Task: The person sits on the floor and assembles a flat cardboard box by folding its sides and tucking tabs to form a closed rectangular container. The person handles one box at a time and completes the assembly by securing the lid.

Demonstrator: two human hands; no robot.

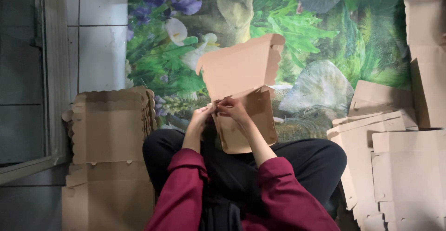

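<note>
head view. seated person, dark trousers, maroon sleeves, legs crossed on a floor mat printed with leaves and flowers. a brown cardboard box blank, partly folded, is held up over the lap, between the knees.

long axis of the blank runs away from the body, near edge over the lap, far scalloped flap rising toward the mat. the flap tilts up and leans a little to the person's right.

left hand: fingers closed, pinching the blank's left edge at the fold line. right hand: fingers curled and closed on a small tab at the same fold, thumb side hidden. the two hands are touching or just beside each other; cannot tell which. both sit at the left side of the blank, so the body of the box lies to the right of the grip and beyond it. the right hand is nearer the centre panel; the left hand is on the outer edge.

surroundings: a stack of flat blanks to the person's left, just beside the knee. more folded boxes to the right, near the other knee. tiled floor at far left.
</note>
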